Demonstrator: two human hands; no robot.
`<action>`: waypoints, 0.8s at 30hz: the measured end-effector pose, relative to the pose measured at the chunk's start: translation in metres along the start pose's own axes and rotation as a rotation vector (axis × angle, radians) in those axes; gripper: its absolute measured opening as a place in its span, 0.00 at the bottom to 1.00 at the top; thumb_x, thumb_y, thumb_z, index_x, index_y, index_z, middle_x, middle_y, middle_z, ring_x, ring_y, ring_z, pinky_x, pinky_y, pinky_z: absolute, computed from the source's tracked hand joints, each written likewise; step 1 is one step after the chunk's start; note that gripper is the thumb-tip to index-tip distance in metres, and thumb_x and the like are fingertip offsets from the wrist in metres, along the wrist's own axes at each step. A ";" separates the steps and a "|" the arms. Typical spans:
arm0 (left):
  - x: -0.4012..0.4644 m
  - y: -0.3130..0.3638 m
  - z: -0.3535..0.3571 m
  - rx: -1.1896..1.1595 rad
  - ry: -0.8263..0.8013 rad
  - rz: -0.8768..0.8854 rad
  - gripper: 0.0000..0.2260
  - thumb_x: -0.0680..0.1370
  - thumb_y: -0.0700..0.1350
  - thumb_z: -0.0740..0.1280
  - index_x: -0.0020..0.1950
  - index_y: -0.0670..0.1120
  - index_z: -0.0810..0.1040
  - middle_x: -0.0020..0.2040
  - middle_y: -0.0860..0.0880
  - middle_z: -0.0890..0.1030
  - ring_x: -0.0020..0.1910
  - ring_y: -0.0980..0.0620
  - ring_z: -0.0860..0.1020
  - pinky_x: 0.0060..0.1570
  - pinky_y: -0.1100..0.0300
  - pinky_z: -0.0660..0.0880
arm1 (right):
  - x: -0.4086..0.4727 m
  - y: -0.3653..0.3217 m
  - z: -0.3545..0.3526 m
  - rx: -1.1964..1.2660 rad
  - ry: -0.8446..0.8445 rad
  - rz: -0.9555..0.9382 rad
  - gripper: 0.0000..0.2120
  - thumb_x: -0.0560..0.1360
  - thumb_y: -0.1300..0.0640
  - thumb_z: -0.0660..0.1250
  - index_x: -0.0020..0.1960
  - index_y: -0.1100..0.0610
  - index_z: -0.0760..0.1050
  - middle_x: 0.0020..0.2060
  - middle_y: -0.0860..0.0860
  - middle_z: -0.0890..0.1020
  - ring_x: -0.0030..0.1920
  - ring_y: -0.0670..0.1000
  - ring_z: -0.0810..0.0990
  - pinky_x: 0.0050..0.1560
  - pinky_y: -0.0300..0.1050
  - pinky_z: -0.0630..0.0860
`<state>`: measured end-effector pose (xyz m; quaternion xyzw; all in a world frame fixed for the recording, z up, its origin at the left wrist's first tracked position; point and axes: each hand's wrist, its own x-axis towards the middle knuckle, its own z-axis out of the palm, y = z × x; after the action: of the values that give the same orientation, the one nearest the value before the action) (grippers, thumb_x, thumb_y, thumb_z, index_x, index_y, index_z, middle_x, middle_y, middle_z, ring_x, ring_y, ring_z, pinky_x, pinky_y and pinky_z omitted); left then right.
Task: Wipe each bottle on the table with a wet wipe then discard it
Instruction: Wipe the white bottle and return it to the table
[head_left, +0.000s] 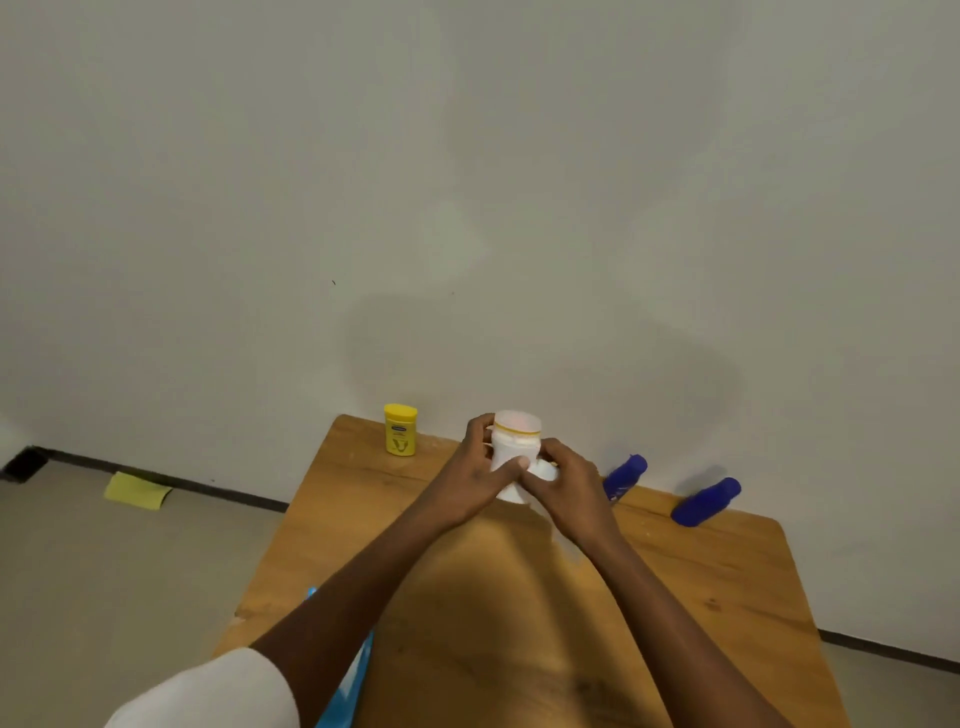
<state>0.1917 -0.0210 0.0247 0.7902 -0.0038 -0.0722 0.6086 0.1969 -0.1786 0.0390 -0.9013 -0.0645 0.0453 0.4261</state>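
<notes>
Hands share a white bottle (515, 441): left hand (475, 475) grip holding it, right hand (566, 480) grip pressing a wipe (545, 470).

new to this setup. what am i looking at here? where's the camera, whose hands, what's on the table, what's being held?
There is no robot here. A person wears one wide-angle camera on the head, looking forward and down, so the two bare arms reaching in from the bottom are the wearer's own.

The surface is a wooden table set against a pale wall. On it stand a yellow bottle at the far left corner and two blue bottles along the far right edge.

The left hand grips a white bottle near the far middle of the table. The right hand presses something white, apparently the wet wipe, against its lower side.

A yellow cloth-like thing lies on the floor at left, and something blue shows at the table's near left edge; I cannot tell what it is.
</notes>
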 end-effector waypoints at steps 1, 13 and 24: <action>0.010 -0.013 -0.004 0.032 -0.015 -0.029 0.26 0.77 0.48 0.68 0.72 0.49 0.61 0.62 0.51 0.75 0.58 0.54 0.76 0.58 0.63 0.73 | 0.016 0.011 0.005 0.012 -0.014 0.002 0.18 0.73 0.48 0.71 0.61 0.52 0.75 0.48 0.41 0.78 0.46 0.42 0.77 0.45 0.34 0.73; 0.124 -0.154 -0.009 0.386 0.048 0.044 0.14 0.76 0.34 0.64 0.61 0.40 0.74 0.57 0.42 0.80 0.55 0.47 0.78 0.54 0.56 0.74 | 0.139 0.119 0.103 -0.111 -0.114 -0.106 0.17 0.72 0.57 0.73 0.59 0.59 0.77 0.51 0.56 0.82 0.51 0.56 0.80 0.48 0.46 0.75; 0.140 -0.194 0.004 0.405 0.103 0.054 0.16 0.79 0.38 0.61 0.67 0.42 0.72 0.62 0.42 0.79 0.60 0.47 0.77 0.59 0.56 0.72 | 0.152 0.157 0.130 -0.098 -0.096 -0.077 0.20 0.73 0.51 0.70 0.63 0.56 0.75 0.58 0.53 0.82 0.57 0.54 0.79 0.57 0.49 0.76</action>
<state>0.3141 0.0127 -0.1781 0.8987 -0.0082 -0.0133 0.4382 0.3414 -0.1544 -0.1685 -0.9148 -0.1213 0.0687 0.3792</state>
